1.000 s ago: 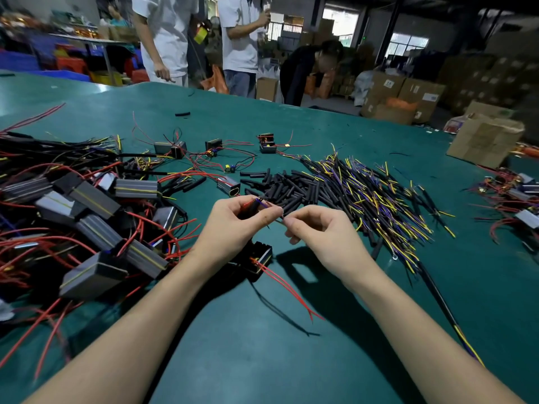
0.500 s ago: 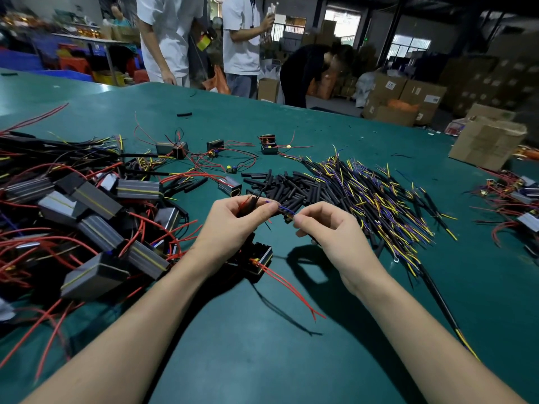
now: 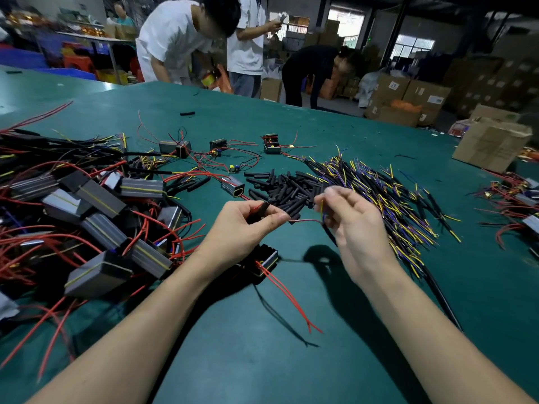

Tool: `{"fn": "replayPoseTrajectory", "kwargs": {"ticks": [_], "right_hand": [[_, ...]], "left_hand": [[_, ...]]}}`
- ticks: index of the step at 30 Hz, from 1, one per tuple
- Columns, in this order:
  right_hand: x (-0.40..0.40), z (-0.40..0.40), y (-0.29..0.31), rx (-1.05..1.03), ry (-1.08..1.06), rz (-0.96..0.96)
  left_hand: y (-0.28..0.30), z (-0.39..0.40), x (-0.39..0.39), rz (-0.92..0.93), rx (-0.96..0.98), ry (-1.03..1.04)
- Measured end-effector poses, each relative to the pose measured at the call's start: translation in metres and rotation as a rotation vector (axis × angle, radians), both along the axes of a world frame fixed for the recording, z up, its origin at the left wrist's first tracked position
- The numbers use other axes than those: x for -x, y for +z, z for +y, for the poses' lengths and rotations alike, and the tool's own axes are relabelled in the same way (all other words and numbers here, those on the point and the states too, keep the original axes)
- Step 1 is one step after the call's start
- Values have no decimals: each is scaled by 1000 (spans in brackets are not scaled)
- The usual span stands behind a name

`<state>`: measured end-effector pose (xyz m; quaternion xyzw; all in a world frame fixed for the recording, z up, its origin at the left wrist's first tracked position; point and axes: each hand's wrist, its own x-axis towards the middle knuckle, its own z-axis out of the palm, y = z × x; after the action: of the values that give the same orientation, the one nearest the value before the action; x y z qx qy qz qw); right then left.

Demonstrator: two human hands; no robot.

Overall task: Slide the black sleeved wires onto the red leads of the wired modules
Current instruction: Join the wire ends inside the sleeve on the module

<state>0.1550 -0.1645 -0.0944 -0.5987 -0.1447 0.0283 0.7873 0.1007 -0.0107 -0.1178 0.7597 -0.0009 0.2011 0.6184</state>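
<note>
My left hand (image 3: 250, 225) pinches a red lead with a short black sleeve (image 3: 264, 207) at its fingertips. That red lead (image 3: 306, 220) runs across to my right hand (image 3: 354, 225), which pinches a black sleeved wire (image 3: 329, 233) with a yellow tip; this hand is blurred. Below my left hand lies a black wired module (image 3: 264, 262) with red leads (image 3: 288, 295) trailing toward me. A pile of loose black sleeves (image 3: 287, 186) lies just beyond both hands. To their right spreads a heap of black sleeved wires (image 3: 388, 196) with yellow and purple ends.
A heap of grey modules (image 3: 96, 217) with red leads fills the left of the green table (image 3: 262, 360). More modules (image 3: 522, 196) lie far right, by a cardboard box (image 3: 493, 141). Three people (image 3: 175, 42) stand beyond the far edge.
My right hand has drawn away to the right and risen, leaving a stretch of red lead between the hands. The view has tilted up slightly. A person at the back has bent over.
</note>
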Motion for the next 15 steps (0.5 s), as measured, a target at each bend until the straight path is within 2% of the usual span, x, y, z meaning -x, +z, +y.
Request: {"fn": "replayPoseTrajectory", "kwargs": {"ticks": [2,4,10,13,15], "right_hand": [[-2,-3,3,-175,26,91],[-2,-3,2,-190,59,98],[3,-1,-4,200,55,-216],[4,0,-8,297,65,-293],[5,0,-10,318,71,-304]], "left_hand": [[-1,0,0,6,-21,1],[-2,1,-2,-5,-22,6],[-1,1,1,-29,25,-36],[0,3,-4,57,162,25],[-2,5,-4,106,165,78]]}}
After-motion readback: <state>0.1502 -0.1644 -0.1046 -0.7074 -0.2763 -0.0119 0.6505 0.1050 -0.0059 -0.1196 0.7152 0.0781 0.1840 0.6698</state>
